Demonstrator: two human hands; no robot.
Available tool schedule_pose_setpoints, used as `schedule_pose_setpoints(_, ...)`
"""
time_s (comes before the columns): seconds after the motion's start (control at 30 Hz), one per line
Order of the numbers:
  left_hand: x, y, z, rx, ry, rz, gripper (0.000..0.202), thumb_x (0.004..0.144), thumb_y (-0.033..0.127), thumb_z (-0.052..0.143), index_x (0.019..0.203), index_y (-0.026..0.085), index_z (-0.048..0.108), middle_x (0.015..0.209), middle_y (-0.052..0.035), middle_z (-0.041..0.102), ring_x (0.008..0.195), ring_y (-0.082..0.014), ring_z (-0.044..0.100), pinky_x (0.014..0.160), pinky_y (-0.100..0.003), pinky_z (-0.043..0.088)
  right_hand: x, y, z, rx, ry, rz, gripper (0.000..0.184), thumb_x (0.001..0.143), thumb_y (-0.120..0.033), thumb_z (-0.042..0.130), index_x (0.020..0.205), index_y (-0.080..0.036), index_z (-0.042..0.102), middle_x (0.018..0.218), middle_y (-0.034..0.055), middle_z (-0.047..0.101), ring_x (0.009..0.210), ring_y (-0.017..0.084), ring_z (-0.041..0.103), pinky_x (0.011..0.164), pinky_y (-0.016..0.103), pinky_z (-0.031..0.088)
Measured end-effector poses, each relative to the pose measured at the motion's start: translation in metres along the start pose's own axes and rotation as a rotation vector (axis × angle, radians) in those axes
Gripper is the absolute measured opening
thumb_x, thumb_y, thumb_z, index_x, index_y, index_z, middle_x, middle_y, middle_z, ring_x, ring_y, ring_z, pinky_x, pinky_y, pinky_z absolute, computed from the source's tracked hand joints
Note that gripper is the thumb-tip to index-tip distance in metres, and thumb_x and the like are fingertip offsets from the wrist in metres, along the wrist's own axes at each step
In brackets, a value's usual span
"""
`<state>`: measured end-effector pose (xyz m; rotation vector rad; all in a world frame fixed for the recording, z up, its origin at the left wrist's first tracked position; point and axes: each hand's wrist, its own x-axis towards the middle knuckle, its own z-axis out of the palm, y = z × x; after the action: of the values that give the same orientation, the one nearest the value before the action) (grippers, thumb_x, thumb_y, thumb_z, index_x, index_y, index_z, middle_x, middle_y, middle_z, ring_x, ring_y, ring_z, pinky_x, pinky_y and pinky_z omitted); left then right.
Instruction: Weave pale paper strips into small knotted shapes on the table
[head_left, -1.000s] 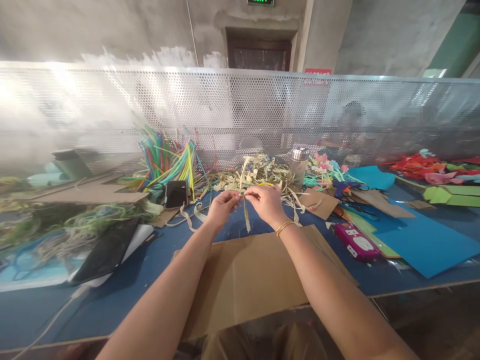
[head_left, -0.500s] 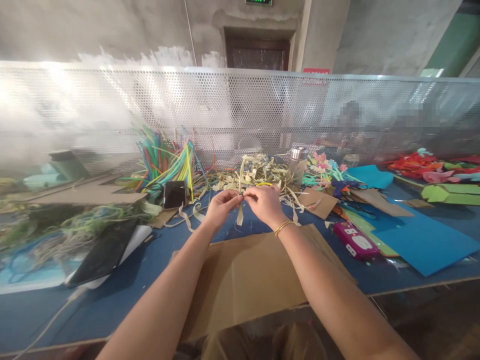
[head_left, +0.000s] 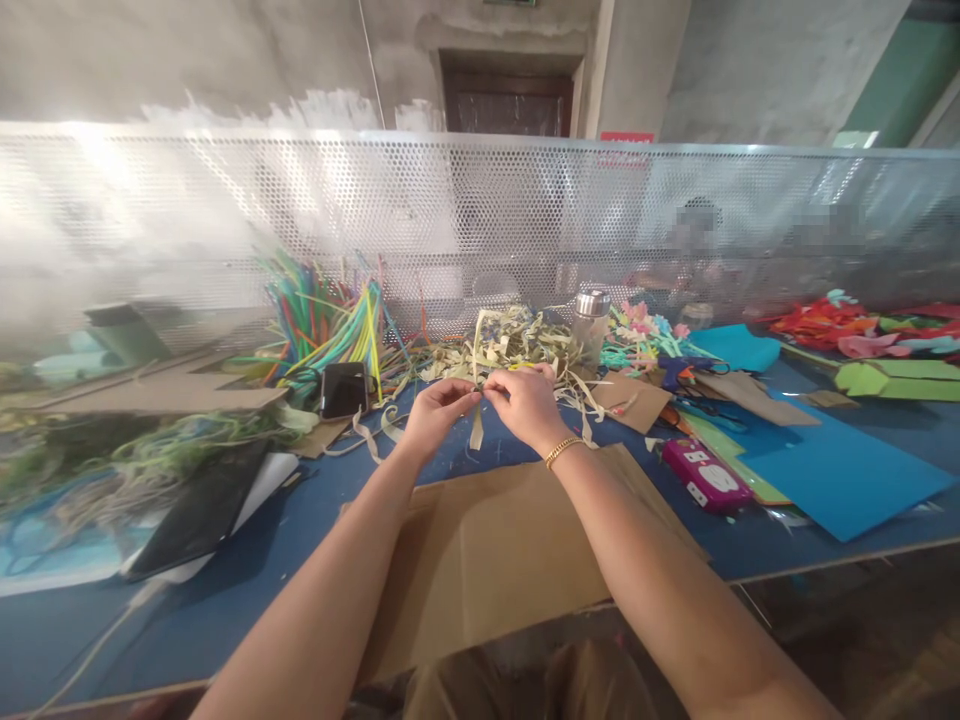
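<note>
My left hand (head_left: 437, 412) and my right hand (head_left: 527, 404) meet over the table, fingertips nearly touching. Both are closed in a pinch on a pale yellowish-green strip (head_left: 476, 432). One end of it stands up above the fingers, and the other hangs below them. The spot where the fingertips grip it is too small to make out. A bit of yellow shows behind my right hand. Beyond the hands lies a heap of similar pale strips (head_left: 517, 335). Brown cardboard (head_left: 502, 560) lies beneath my forearms.
Colourful pipe cleaners (head_left: 322, 325) and a phone (head_left: 343, 390) are left of the heap. A bottle (head_left: 591, 325), a purple box (head_left: 705, 475) and blue sheets (head_left: 840, 470) sit right. A black tablet-like slab (head_left: 199, 515) lies left. A perforated metal screen (head_left: 405, 210) stands behind.
The view has shifted slightly, so everything sits a little further left in it. Both hands keep the same pinch on the strip.
</note>
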<state>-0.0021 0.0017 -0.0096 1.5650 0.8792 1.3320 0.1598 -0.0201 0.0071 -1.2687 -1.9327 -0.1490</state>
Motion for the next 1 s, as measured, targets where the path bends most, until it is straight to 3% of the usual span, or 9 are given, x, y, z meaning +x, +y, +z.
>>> schedule_pose_setpoints(0.13,0.001,0.000,0.000,-0.054,0.058,-0.045,0.024,0.062,0.036,0.077,0.071,0.016,0.068,0.056,0.0012,0.056,0.052,-0.0089,0.045,0.050,-0.023,0.032,0.000,-0.003,-0.001,-0.013,0.018,-0.024,0.008,0.083,-0.030,0.062,0.078,-0.023,0.064,0.077,-0.0007,0.068,0.082,0.019,0.054,0.088,0.038,0.021)
schedule_pose_setpoints(0.33,0.005,-0.003,0.000,-0.395,0.144,-0.236,0.024,0.057,0.029,0.080,0.069,0.014,0.066,0.058,0.0018,0.053,0.050,-0.0053,0.044,0.045,-0.019,0.031,0.001,-0.008,-0.008,-0.104,0.044,-0.189,0.012,0.085,-0.025,0.059,0.096,-0.028,0.063,0.107,0.0016,0.065,0.105,0.023,0.048,0.095,0.042,0.020)
schedule_pose_setpoints(0.57,0.002,0.003,0.005,-0.452,0.190,-0.260,0.025,0.054,0.025,0.079,0.071,0.013,0.065,0.062,0.0021,0.054,0.051,-0.0042,0.046,0.045,-0.016,0.033,-0.001,-0.016,-0.010,-0.155,0.051,-0.239,0.019,0.091,-0.026,0.049,0.087,-0.032,0.067,0.108,-0.0018,0.066,0.114,0.023,0.041,0.104,0.050,0.005)
schedule_pose_setpoints(0.67,0.001,0.004,0.006,-0.427,0.182,-0.251,0.023,0.054,0.026,0.079,0.067,0.015,0.064,0.059,0.0030,0.052,0.050,-0.0052,0.045,0.046,-0.018,0.034,-0.001,-0.017,-0.009,-0.131,0.063,-0.226,0.023,0.093,-0.028,0.047,0.083,-0.032,0.067,0.106,-0.0026,0.067,0.115,0.023,0.041,0.104,0.050,0.005)
schedule_pose_setpoints(0.83,0.001,0.001,0.006,-0.345,0.169,-0.194,0.022,0.055,0.028,0.079,0.066,0.015,0.066,0.056,0.0020,0.054,0.050,-0.0067,0.045,0.048,-0.020,0.034,-0.003,-0.012,0.001,-0.022,0.115,-0.132,0.020,0.091,-0.034,0.050,0.081,-0.027,0.067,0.100,0.0003,0.067,0.105,0.021,0.048,0.102,0.045,0.016)
schedule_pose_setpoints(1.0,0.002,-0.002,0.005,-0.230,0.129,-0.139,0.024,0.057,0.034,0.080,0.070,0.016,0.071,0.061,-0.0003,0.060,0.053,-0.0086,0.047,0.051,-0.022,0.035,-0.002,-0.004,0.019,0.221,0.162,0.062,0.016,0.087,-0.030,0.054,0.077,-0.021,0.063,0.087,0.0029,0.066,0.086,0.017,0.056,0.084,0.032,0.036)
